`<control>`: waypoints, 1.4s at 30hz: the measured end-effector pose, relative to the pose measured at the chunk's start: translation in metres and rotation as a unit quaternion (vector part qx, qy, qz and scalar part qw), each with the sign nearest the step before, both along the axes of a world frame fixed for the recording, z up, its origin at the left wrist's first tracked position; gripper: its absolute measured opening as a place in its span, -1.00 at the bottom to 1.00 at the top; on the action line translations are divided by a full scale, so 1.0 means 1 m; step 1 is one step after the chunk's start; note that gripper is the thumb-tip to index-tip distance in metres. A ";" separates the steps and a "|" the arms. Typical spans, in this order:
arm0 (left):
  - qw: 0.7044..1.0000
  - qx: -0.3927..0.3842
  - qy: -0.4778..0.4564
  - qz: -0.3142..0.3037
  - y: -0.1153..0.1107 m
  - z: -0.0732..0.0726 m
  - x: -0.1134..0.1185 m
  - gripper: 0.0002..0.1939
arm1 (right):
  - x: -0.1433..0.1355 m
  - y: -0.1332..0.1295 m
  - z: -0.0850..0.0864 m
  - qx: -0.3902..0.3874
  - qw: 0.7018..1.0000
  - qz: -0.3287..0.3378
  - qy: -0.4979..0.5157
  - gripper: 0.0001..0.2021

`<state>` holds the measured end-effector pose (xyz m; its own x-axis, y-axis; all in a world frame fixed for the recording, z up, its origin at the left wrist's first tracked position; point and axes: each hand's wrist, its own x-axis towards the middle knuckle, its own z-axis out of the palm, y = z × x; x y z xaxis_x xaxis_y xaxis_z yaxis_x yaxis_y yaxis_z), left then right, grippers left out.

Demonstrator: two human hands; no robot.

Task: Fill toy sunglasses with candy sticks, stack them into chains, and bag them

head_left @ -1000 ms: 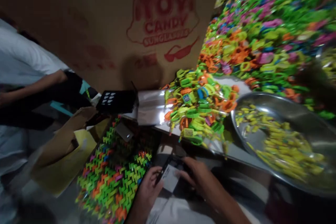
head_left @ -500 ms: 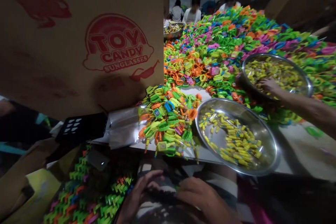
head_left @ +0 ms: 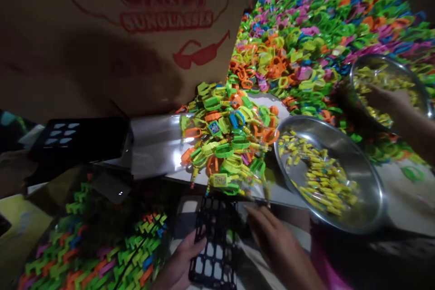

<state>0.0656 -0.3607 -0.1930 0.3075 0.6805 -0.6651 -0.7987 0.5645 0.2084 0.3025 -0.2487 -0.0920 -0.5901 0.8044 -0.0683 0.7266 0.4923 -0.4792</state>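
My left hand [head_left: 185, 253] is closed on the left edge of a black grid frame [head_left: 212, 244] with rows of square openings, low in the middle of the view. Just right of the frame is my right hand [head_left: 272, 231], somewhat blurred; whether its fingertips hold anything is hidden. Beyond both hands, a pile of toy watches [head_left: 227, 140] in green, orange and yellow lies at the table's edge. To its right stands a steel bowl [head_left: 369, 190] with small yellow wrapped candies [head_left: 329, 186].
A large cardboard box [head_left: 146, 68] fills the upper left. Another person's hand [head_left: 384, 99] reaches into a second steel bowl [head_left: 424, 86]. Clear plastic bags [head_left: 154, 145] and a dark tray [head_left: 81, 138] lie before the box. Colourful pieces [head_left: 84, 258] fill the lower left.
The view has shifted down and left. The black frame now shows clearly, raised in my left hand. My right hand has moved right and slightly up. The other person's hand remains at the far bowl.
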 end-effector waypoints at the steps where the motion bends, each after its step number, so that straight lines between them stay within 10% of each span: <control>1: 1.000 -0.003 -0.003 -0.008 -0.002 -0.004 -0.002 -0.51 | -0.007 0.006 -0.002 0.043 0.998 -0.029 -0.034 -0.60; 8: 0.998 0.007 0.016 -0.060 -0.007 -0.019 -0.008 -0.49 | -0.036 0.024 -0.018 0.179 0.970 -0.038 -0.158 -0.61; 16: 0.992 0.043 -0.055 -0.102 0.025 -0.002 -0.030 -0.24 | -0.033 0.037 -0.005 0.030 0.994 -0.097 -0.034 -0.65; 21: 0.991 -0.004 -0.030 -0.128 0.037 0.007 -0.024 -0.46 | -0.019 0.047 -0.001 -0.082 0.987 -0.107 0.083 -0.71; 32: 0.992 0.065 0.087 -0.065 0.057 0.016 0.003 -0.43 | -0.012 0.042 0.009 -0.161 0.906 -0.243 0.308 -0.73; 42: 0.986 0.127 0.098 -0.045 0.053 0.022 0.017 -0.29 | -0.053 0.006 -0.029 -0.300 0.881 -0.182 0.318 -0.66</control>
<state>0.0826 -0.3077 -0.1708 0.2568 0.8089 -0.5289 -0.6787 0.5405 0.4972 0.2496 -0.2422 -0.1214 -0.3720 0.8805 -0.2940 0.2744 -0.1983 -0.9410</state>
